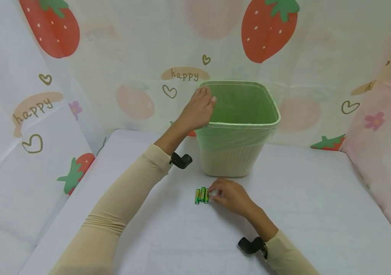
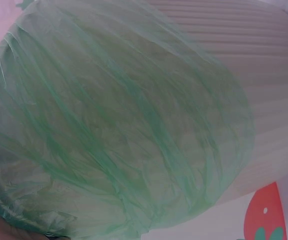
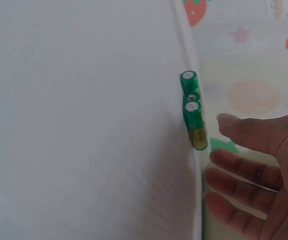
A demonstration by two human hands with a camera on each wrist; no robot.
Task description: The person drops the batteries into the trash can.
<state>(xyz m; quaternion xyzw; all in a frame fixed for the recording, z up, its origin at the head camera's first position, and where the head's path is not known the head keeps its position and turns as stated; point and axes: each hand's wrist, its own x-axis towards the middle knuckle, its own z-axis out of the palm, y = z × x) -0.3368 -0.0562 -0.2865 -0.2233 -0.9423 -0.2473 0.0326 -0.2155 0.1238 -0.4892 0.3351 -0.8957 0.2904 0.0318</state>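
**Left hand on bin rim, right hand at the batteries**

Left hand [image 1: 198, 110]: it rests on the near-left corner of the bin's rim, at about 10 o'clock from the table's centre. The fingers are bent over the rim edge onto the green liner; whether they truly clamp it cannot be told. The left wrist view shows only the liner [image 2: 118, 135] stretched over the ribbed wall of the bin.

Batteries [image 1: 201, 195]: three small green-and-yellow cells lie side by side on the white table [image 1: 319, 214], touching one another, at 6 o'clock from the bin and just in front of it. In the right wrist view the batteries [image 3: 193, 107] sit just beyond the fingertips.

Bin [image 1: 231, 160]: a pale ribbed tub with a green liner, standing upright at 12 o'clock on the table.

Right hand [image 1: 231, 196]: it lies at 3 o'clock from the batteries, fingertips meeting the nearest cell. The fingers are loosely curved and spread, and hold nothing.
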